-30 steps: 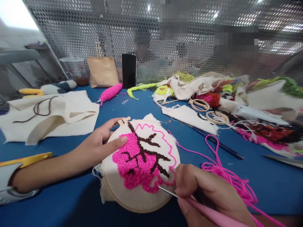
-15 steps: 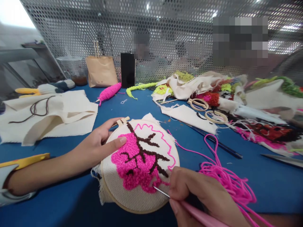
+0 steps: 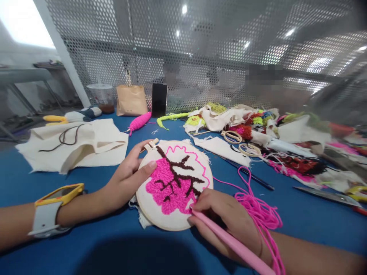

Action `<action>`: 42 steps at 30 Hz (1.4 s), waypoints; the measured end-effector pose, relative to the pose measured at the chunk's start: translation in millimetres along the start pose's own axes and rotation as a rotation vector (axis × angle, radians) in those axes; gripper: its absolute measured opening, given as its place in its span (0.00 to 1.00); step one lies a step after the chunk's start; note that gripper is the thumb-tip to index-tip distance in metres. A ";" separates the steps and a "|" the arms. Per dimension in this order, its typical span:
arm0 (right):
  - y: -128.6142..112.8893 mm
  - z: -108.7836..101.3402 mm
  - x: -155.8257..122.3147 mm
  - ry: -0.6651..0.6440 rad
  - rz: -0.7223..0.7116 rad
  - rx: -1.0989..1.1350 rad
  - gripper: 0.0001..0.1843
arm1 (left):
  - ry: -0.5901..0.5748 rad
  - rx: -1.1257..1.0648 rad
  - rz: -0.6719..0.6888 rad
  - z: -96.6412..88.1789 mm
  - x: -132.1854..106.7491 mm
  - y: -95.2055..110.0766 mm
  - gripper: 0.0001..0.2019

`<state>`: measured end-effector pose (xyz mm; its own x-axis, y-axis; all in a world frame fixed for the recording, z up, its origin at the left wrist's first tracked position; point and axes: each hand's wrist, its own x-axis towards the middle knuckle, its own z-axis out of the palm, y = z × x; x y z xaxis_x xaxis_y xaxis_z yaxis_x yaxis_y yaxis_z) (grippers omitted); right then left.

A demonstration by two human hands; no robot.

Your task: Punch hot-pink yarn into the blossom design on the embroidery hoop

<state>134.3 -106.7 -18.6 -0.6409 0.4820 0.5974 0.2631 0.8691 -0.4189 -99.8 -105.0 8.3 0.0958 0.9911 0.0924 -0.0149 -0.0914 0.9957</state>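
Observation:
My left hand [image 3: 134, 172] grips the upper left rim of a round embroidery hoop [image 3: 147, 218], thumb on top and the other fingers behind it. The hoop's white cloth carries a looped pink patch [image 3: 164, 187], dark brown branches [image 3: 183, 177] and a wavy pink outline. Closed around a pink punch needle [image 3: 226, 237], my right hand [image 3: 229, 215] rests at the hoop's lower right. The needle's tip meets the cloth at the edge of the pink patch; its metal part is hidden. Loose pink yarn [image 3: 258, 210] lies right of the hoop and trails over my right wrist.
Cream cloth [image 3: 97, 149] with a brown strand lies left. At the back stand a paper bag [image 3: 132, 101], a phone [image 3: 159, 100] and a plastic cup [image 3: 101, 97], near a pink yarn bundle [image 3: 140, 122]. Scissors [image 3: 327, 195], small hoops [image 3: 249, 149] and a fabric heap [image 3: 218, 118] occupy the right.
The view has shifted, showing more of both forearms and the scissors. My right hand has come closer to the cloth, and the needle's metal shaft, visible before, no longer shows.

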 end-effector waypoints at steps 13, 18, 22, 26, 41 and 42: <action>-4.3 -0.6 7.8 0.034 -0.279 -0.405 0.08 | 0.046 0.144 0.154 -0.9 -4.1 2.7 0.33; 0.0 0.1 10.7 0.042 -0.264 -0.411 0.08 | 0.028 0.128 0.109 -0.9 -2.7 4.0 0.35; 4.4 -0.4 8.2 0.038 -0.239 -0.384 0.08 | -0.017 0.117 0.086 -0.8 0.3 4.7 0.34; 4.8 -2.7 5.2 0.019 -0.181 -0.350 0.07 | 0.003 0.154 0.064 -0.8 4.5 1.8 0.36; -6.3 -12.8 0.8 0.039 -0.236 -0.277 0.14 | 0.052 0.245 0.045 -3.2 9.7 -7.4 0.33; -6.3 -12.6 0.8 0.038 -0.234 -0.270 0.14 | 0.055 0.241 0.044 -2.7 9.5 -7.1 0.32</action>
<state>141.2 -110.3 -6.8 -0.6805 0.2656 0.6829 0.2966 0.9521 -0.0747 -101.4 -94.6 2.1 0.0458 0.9888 0.1422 0.2207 -0.1489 0.9639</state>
